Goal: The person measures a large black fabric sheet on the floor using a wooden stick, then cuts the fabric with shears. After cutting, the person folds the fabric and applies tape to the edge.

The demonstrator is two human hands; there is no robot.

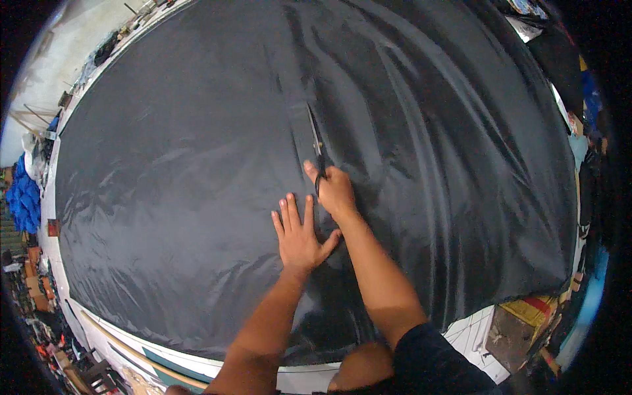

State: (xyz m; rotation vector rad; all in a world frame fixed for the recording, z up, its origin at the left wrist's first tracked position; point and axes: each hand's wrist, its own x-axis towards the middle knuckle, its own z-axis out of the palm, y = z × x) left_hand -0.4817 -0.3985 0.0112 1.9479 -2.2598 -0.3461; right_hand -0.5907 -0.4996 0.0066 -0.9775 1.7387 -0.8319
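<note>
Black fabric (178,145), scissors (319,147) in right-hand fingers (336,181)

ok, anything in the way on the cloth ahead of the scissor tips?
Nothing visible: ahead of the scissors in the right hand, only rumpled dark cloth shows. The left hand lies on it behind the tips, nearer the person.

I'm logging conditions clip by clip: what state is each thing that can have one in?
Left hand: flat on the sheet, fingers spread
Right hand: closed around the scissors' handles
Scissors: held, blades pointing away from the person; how far open, unclear
Black sheet: spread out, smoother at left, rippled at right
Blue cloth: crumpled
</note>
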